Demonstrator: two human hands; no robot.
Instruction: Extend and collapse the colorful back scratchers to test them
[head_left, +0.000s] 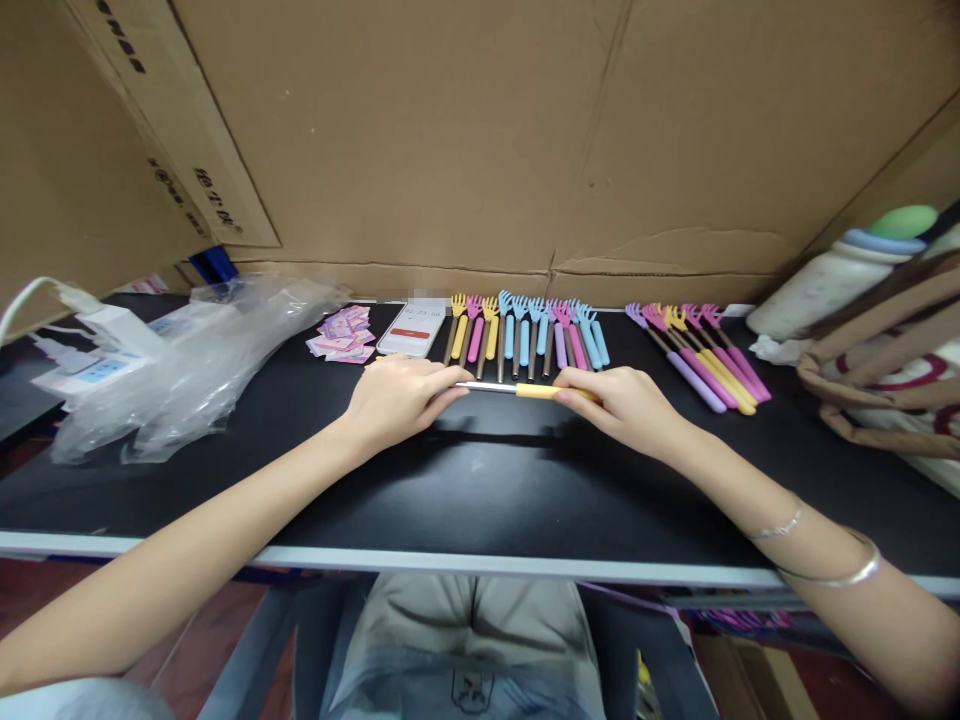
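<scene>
Above the black table, I hold a back scratcher [534, 391] level between both hands. My left hand [401, 395] is closed round the left end of its metal rod, with the claw mostly hidden by the fingers. My right hand [619, 402] grips its yellow handle. Behind my hands lies a row of claw heads on metal rods [500, 345] and loose coloured handles [475, 341] in yellow, pink, blue and purple. To the right, several back scratchers with handles fitted [709, 370] lie side by side.
A phone [412, 328] with a running timer and a pile of pink printed cards [343, 335] lie left of the row. Clear plastic bags [202, 370] and a power strip [105, 362] are further left. A bottle [832, 285] and a bag [885, 370] stand right. Cardboard [450, 150] walls the back.
</scene>
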